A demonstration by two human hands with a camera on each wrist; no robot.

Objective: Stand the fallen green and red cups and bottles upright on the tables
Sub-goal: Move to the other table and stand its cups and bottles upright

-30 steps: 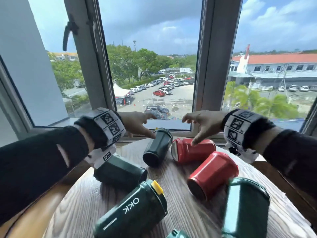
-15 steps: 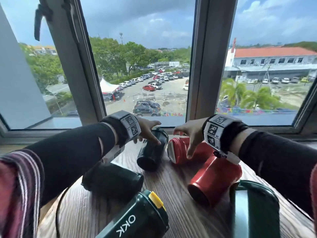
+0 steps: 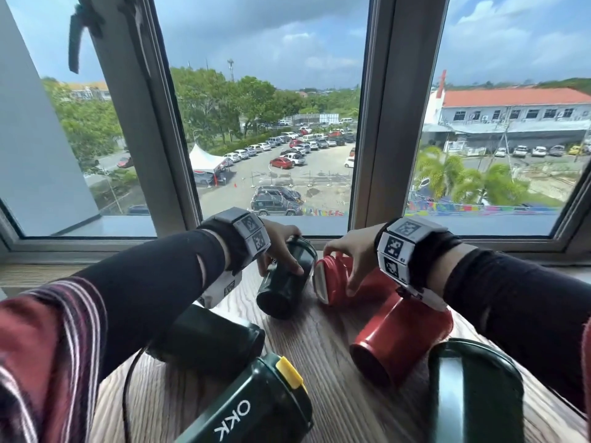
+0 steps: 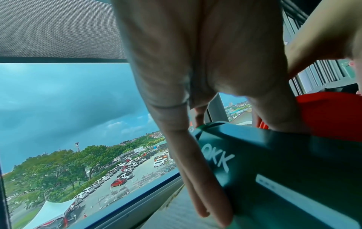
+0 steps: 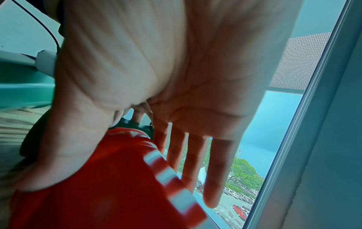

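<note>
Left hand (image 3: 281, 247) is wrapped over the fallen green cup (image 3: 284, 282); right hand (image 3: 351, 260) is laid on the fallen red cup (image 3: 335, 279), thumb on its near side, fingers extended beyond it. Both cups lie just beside each other near the window (image 3: 271, 123). Risk: round bodies may be rolled into neighbouring fallen cups if tipped carelessly. A wood-grain table (image 3: 319, 346) is used.

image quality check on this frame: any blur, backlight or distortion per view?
Head view: sharp centre, bright window backlights the scene, wide-angle bends the window frame, near sleeves smear. Left wrist view: teal colour cast, the green cup under the left hand is blurred, car park outside sharp. Right wrist view: the red cup is blurred, palm of the right hand fills the frame.
</note>
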